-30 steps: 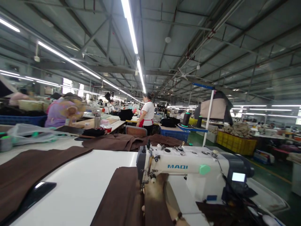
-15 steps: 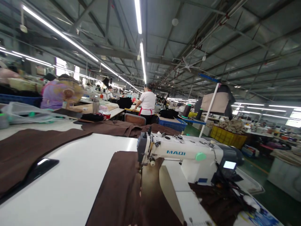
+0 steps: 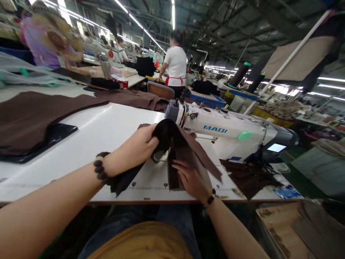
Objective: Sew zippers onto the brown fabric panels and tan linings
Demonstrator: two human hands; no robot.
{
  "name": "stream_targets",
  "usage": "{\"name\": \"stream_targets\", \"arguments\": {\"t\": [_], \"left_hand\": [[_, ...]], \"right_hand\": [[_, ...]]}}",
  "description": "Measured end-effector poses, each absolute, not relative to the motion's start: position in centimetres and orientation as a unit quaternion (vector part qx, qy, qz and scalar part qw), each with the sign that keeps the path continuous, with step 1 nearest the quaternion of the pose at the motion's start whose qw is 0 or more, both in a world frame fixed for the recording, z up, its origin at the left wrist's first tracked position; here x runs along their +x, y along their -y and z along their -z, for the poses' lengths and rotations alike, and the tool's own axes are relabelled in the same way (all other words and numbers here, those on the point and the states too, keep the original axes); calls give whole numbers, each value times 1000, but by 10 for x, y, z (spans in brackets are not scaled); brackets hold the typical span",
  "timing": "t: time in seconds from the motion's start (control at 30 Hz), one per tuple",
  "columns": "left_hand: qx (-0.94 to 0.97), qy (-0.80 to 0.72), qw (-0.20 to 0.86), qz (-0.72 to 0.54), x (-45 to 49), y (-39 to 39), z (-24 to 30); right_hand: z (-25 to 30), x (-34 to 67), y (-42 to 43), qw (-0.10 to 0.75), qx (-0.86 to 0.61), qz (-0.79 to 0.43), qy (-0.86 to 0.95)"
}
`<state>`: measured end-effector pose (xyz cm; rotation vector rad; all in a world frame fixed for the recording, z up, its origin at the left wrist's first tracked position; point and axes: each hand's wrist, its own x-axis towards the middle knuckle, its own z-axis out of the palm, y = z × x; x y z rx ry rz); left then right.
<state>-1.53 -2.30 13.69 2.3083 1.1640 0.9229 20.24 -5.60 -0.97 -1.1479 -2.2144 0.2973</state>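
Note:
Close to the needle end of the white sewing machine (image 3: 207, 126), a dark brown fabric piece (image 3: 188, 147) is lifted and folded over, its black underside (image 3: 164, 133) showing. My left hand (image 3: 137, 147) is closed on the top left of this fold, and a black flap hangs beneath the wrist. Against the lower part of the piece lies my right hand (image 3: 192, 180), fingers stretched toward a dark strip along its edge. Its thumb is hidden. The raised fabric covers the needle and presser foot.
Brown fabric (image 3: 48, 115) lies on the left of the white table (image 3: 107, 118), over a dark glossy panel (image 3: 64, 131). More brown cloth (image 3: 248, 176) sits beside the machine's base. Thread cones (image 3: 239, 75) stand behind it. A person in white (image 3: 176, 63) stands further back.
My view has tipped down, bringing both hands and forearms into sight. The brown fabric, flat under the machine head before, is now raised and folded in front of it.

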Motion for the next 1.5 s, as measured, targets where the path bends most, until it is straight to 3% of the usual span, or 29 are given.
{"name": "stream_targets", "arguments": {"t": [0.27, 0.57, 0.73, 1.3, 1.5], "left_hand": [[865, -365, 179, -295, -5, 8, -154], [865, -359, 170, -307, -4, 3, -160], [876, -366, 163, -270, 8, 6, -167], [867, -388, 185, -252, 15, 5, -171], [863, -394, 204, -242, 14, 6, -171]], "right_hand": [[-2, 204, 58, 220, -442, -76, 866], [5, 202, 56, 179, -418, 68, 888], [-18, 200, 62, 75, -336, 120, 931], [-29, 203, 59, 55, -294, 109, 948], [-29, 204, 64, 36, -317, 11, 948]]}}
